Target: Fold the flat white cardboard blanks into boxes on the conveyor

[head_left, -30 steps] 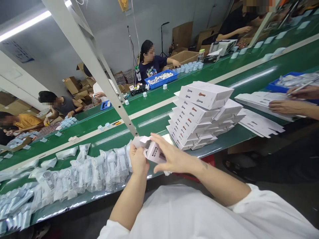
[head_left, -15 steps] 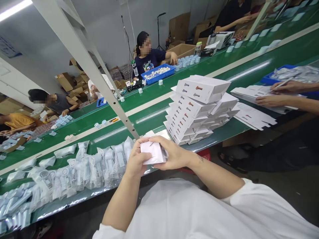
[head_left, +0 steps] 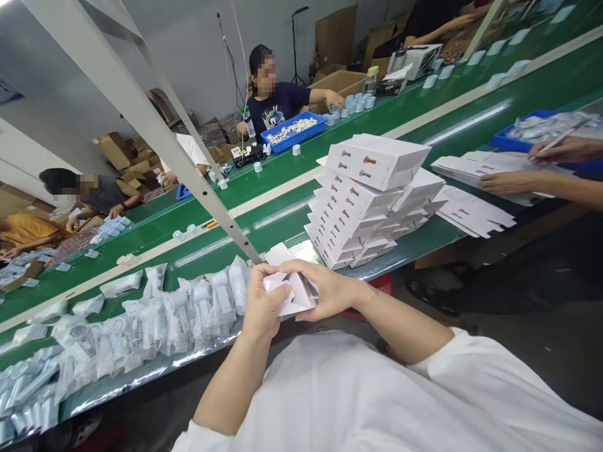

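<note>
I see the worker's left hand (head_left: 266,301) and right hand (head_left: 327,290) both wrapped snugly around a small white carton (head_left: 296,302), held just left of the stack of white boxes (head_left: 360,213), on its near side. Farther left of that stack, clear-bagged pale pieces (head_left: 176,320) lie in a row. Right of the stack, a co-worker's hand (head_left: 504,182) rests on flat cartons (head_left: 456,166). Beyond the stack, someone in a dark shirt (head_left: 292,96) reaches past a blue tray (head_left: 301,140).
</note>
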Demonstrator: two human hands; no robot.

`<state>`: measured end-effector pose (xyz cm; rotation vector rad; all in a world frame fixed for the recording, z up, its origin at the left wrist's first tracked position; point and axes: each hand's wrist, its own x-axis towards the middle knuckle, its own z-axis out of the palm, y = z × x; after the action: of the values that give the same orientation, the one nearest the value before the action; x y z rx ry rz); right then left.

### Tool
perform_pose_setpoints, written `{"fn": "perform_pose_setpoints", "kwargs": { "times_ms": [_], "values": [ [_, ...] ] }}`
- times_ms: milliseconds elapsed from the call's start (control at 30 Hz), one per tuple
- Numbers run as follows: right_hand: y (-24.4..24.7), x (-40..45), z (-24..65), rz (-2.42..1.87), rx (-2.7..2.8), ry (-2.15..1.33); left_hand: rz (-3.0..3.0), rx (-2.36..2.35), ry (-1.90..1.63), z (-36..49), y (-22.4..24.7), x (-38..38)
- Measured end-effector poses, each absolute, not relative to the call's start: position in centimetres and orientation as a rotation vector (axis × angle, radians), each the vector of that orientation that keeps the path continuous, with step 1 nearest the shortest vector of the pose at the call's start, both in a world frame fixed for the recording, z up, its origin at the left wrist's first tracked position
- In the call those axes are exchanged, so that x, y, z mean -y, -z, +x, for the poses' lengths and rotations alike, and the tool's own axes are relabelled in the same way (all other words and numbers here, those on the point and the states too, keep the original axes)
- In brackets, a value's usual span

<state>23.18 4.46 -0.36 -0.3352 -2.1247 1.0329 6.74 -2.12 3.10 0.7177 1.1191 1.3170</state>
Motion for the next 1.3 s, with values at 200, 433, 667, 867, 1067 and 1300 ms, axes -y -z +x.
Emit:
{"fn": "perform_pose_setpoints", "kwargs": {
  "times_ms": [200,433,667,867,1067,1300],
  "values": [
    [0.5,-5.1,23.9,-0.315,2.105,-1.113,0.719,-1.120,-1.273,7.1,-2.6,2.1],
    [0.4,-5.7,24.6,-0.245,2.112,-1.059,0.738,-1.071,-1.343,6.8,-2.4,1.1],
    [1.7,-6.9,25.0,-0.130,2.060,-1.096,0.827,-1.034,-1.145,7.2,-3.7,0.7],
    [2.5,-8.5,25.1,-0.145,2.045,-1.236,0.809,-0.995,-1.069,7.1,-4.3,-1.1],
    [3.7,-8.0,24.6,-0.265,2.064,-0.837,0.691,-1.225,-1.244,7.4,-1.7,-3.3],
    [6.0,-9.6,24.2,-0.156,2.131,-0.368,0.670,-1.440,-0.920,5.0,-0.2,-3.6]
  ]
}}
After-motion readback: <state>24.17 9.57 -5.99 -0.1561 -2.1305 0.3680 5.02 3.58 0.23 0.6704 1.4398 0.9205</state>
